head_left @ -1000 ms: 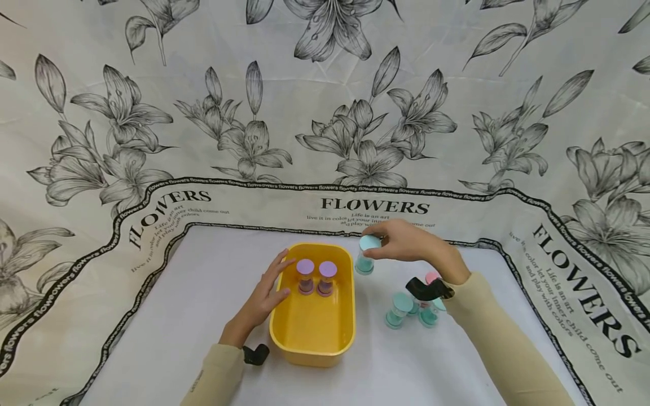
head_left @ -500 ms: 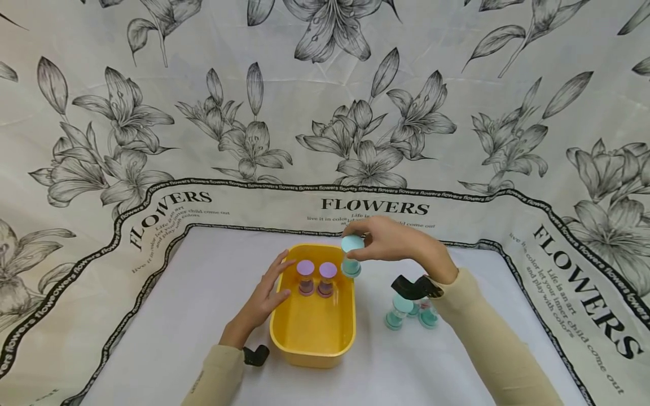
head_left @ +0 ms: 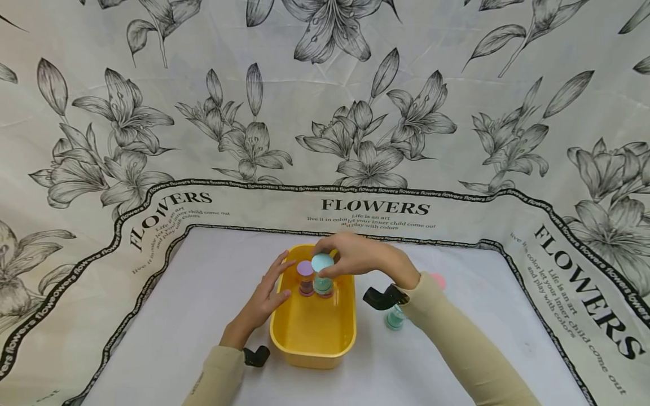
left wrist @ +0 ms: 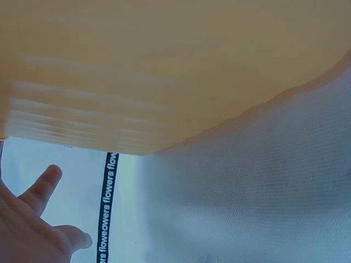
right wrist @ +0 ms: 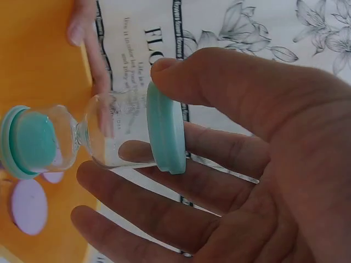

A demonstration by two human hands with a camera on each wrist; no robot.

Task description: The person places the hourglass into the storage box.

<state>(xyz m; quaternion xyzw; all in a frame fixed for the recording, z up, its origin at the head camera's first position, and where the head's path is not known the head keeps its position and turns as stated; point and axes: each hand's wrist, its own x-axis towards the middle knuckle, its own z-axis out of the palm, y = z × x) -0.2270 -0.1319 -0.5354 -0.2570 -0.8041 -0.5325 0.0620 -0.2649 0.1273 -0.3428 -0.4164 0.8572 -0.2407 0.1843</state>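
My right hand (head_left: 363, 254) pinches the teal cap of a sand timer (right wrist: 118, 129), a clear glass hourglass with teal ends. It hangs over the far part of a yellow bin (head_left: 312, 332). In the head view it covers most of one purple-capped sand timer, while another purple-capped sand timer (head_left: 305, 269) stands upright just to its left inside the bin. My left hand (head_left: 264, 296) touches the bin's left rim, fingers fairly straight and thumb over the edge. The left wrist view shows the bin's side wall (left wrist: 164, 71) filling the upper part.
Right of the bin, a teal sand timer (head_left: 394, 320) stands on the white tabletop (head_left: 203, 293), partly behind my right wrist. A pink cap (head_left: 438, 281) shows past the sleeve, which hides other timers. Flower-printed cloth (head_left: 254, 141) rises behind and at both sides.
My right hand has carried the teal sand timer left, from beside the bin across its right rim to over the purple timers. The left hand has stayed put.
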